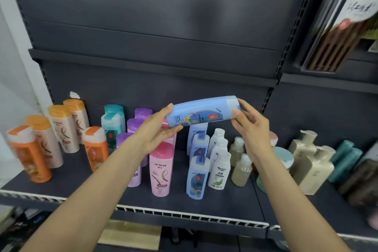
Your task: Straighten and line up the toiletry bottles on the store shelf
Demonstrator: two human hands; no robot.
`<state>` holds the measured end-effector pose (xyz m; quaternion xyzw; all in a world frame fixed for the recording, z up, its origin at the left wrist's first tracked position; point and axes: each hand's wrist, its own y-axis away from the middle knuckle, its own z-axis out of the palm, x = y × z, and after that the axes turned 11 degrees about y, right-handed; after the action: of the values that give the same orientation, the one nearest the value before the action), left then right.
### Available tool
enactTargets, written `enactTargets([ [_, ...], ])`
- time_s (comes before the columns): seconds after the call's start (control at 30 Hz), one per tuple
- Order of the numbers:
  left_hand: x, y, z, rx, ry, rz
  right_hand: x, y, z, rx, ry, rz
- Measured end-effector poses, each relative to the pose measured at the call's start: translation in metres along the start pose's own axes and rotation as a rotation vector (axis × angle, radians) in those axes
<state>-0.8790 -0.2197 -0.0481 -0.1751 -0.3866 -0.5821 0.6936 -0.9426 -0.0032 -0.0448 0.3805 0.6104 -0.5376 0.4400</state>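
both hands are up in front of the shelf [102, 182], sharing 1 blue bottle [201, 111] that is lying almost sideways in the air, cap end to the right and a touch higher. the left hand [157, 129] is cupping the bottle's base, thumb on top, curled fingers underneath. the right hand [252, 125] is pinching the pale cap end, thumb in front and fingers wrapping behind, out of sight. the bottle is hanging clear above the rows, touching nothing on the shelf.

below it, 3 more blue bottles [197, 177] are standing upright in a file running front to back; the rear 1 is partly hiding behind the held bottle. just right of them, 3 white bottles [218, 170] are lining up the same way, then small beige-filled bottles [241, 170]. the left forearm is covering much of the purple bottles [134, 125] and part of the pink bottle [161, 168] row, so how many are standing there is hard to tell. teal bottles [112, 122], cream bottles with orange caps [61, 129] and orange bottles [28, 155] are filling the left side, the nearest orange 1 blurring.

the right wrist is hiding a round teal-and-white container [285, 155]. far right, beige pump bottles [311, 163] and dark bottles [362, 180] are smearing toward the frame edge, labels unreadable.
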Motion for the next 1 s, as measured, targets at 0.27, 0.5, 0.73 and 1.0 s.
enactTargets([
  [0.27,0.003,0.011,-0.010,-0.039,-0.430,0.524,0.003,-0.006,0.021,-0.058,-0.291,0.287],
  [0.5,0.008,0.023,-0.015,-0.235,-0.757,0.776,0.013,-0.010,0.027,-0.073,-0.321,0.320],
  [0.73,0.011,0.018,-0.026,-0.352,-1.136,0.987,0.017,-0.014,0.036,-0.061,-0.304,0.413],
  [1.0,0.015,0.016,-0.036,-0.126,-0.653,0.721,0.017,-0.008,0.043,-0.076,-0.287,0.341],
])
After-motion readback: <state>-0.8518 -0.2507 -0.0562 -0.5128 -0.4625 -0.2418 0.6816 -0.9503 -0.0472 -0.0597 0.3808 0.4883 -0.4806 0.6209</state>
